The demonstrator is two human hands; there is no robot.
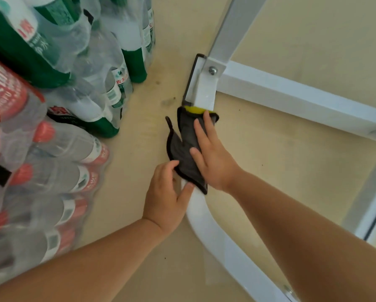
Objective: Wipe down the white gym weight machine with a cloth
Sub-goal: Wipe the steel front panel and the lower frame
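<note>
A dark grey cloth [188, 147] with a yellow edge lies draped over a white curved bar [201, 216] of the gym weight machine, low near the floor. My right hand [213, 158] presses flat on the cloth with straight fingers, holding it against the bar. My left hand [168, 197] grips the same bar just below the cloth, thumb on the bar and fingers curled round its left side, touching the cloth's lower edge. Above the cloth the bar meets a bolted white bracket [204, 83] and a white crossbeam [291, 99].
Shrink-wrapped packs of water bottles [52, 105], green-labelled and red-capped, are stacked close on the left. The pale wooden floor [152, 118] shows between the bottles and the frame. More white frame tubes [370, 199] run on the right.
</note>
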